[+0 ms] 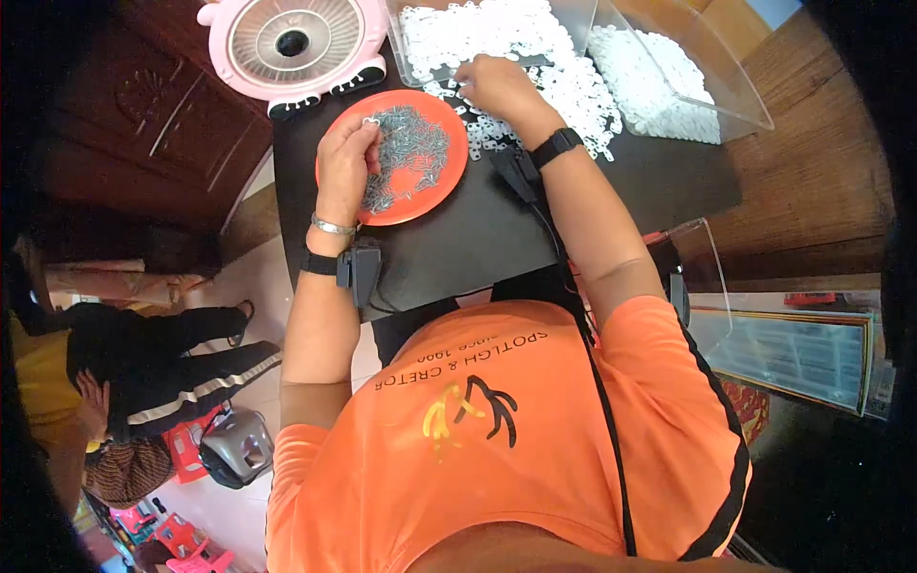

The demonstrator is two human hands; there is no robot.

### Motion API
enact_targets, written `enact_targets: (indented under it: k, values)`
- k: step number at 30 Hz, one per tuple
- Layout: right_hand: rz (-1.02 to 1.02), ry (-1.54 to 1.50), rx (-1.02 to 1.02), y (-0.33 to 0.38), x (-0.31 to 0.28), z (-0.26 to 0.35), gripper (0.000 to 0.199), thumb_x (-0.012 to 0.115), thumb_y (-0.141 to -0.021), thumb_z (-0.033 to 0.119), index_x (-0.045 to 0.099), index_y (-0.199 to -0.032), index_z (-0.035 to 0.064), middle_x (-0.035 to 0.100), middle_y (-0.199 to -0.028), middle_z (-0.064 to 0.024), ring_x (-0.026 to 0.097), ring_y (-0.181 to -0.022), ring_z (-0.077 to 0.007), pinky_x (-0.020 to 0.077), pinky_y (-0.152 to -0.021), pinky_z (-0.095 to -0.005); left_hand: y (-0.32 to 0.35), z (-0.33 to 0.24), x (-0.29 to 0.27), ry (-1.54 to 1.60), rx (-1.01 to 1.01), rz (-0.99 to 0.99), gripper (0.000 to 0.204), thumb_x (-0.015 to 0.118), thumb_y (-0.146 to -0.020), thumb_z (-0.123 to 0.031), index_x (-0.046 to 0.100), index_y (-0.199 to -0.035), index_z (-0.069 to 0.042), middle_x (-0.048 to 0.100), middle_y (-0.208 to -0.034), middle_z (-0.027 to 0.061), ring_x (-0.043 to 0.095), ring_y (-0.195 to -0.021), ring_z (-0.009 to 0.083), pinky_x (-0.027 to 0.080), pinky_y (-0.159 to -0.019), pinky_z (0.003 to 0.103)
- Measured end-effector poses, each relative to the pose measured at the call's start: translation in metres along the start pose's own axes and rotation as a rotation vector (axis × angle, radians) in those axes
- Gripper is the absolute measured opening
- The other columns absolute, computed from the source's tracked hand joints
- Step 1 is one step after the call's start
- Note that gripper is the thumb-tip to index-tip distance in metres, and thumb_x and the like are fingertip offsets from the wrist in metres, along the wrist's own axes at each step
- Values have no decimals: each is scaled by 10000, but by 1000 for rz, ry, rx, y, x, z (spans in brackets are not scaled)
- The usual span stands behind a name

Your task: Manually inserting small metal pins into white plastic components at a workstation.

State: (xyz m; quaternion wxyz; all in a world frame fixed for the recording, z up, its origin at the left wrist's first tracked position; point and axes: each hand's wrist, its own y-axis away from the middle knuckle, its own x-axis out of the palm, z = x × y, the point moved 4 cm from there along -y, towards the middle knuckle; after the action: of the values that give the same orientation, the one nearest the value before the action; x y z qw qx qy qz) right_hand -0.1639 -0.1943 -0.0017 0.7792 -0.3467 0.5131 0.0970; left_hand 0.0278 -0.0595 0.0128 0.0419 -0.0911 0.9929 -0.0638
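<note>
Even, soft daylight; wide fisheye view, sharp at centre.
Glare whitens the heap of white plastic pieces (535,57) and the clear bin (726,86); shadows stay faint, straight edges bow outward, and corners fall to black vignette.

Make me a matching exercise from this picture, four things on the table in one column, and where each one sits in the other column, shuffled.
Things:
1. round orange plastic plate
2. pink round desk fan
3. left hand
4. right hand

Places:
A. on the loose small white plastic rings
B. over the pile of small grey metal clips
C. far left corner of the dark table
D. just in front of the fan

Pairs: 1-D, 2-C, 3-B, 4-A
</note>
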Motion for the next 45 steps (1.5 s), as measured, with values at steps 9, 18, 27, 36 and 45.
enact_targets:
  k: [9,18,27,36,45]
  values:
    - [122,-139,160,-4,11,-16,223,588,-733,129,672,-937,101,660,-859,-140,626,-842,-306,487,-750,-399,0,3,1,11,-4,-5,219,487,-861,-140,517,-669,-38,460,-564,-8,421,-478,77,341,-455,222]
    - [11,-170,176,-7,-9,3,218,564,-763,111,692,-939,121,662,-883,-145,631,-856,-294,490,-770,-369,-1,3,0,33,-30,-3,221,479,-865,-139,516,-667,-48,459,-568,-9,424,-478,80,345,-455,219]
    - [218,-1223,253,-6,-5,40,217,551,-893,115,630,-1069,15,664,-846,-45,581,-713,-67,476,-668,-192,3,4,1,236,-87,30,198,464,-891,-165,530,-733,-65,507,-590,0,466,-492,90,365,-480,205]
    - [259,-1437,134,3,-8,79,232,585,-882,121,615,-1081,6,663,-856,-40,600,-711,-67,494,-663,-189,2,2,2,337,-21,94,215,442,-905,-192,560,-806,-43,576,-640,30,517,-523,99,390,-496,205]
    - [301,-1404,45,7,-8,89,237,615,-856,135,638,-1047,-5,660,-819,-44,588,-690,-58,494,-641,-191,-2,5,2,426,21,119,219,443,-899,-186,567,-848,-13,559,-642,47,515,-528,111,414,-503,214]
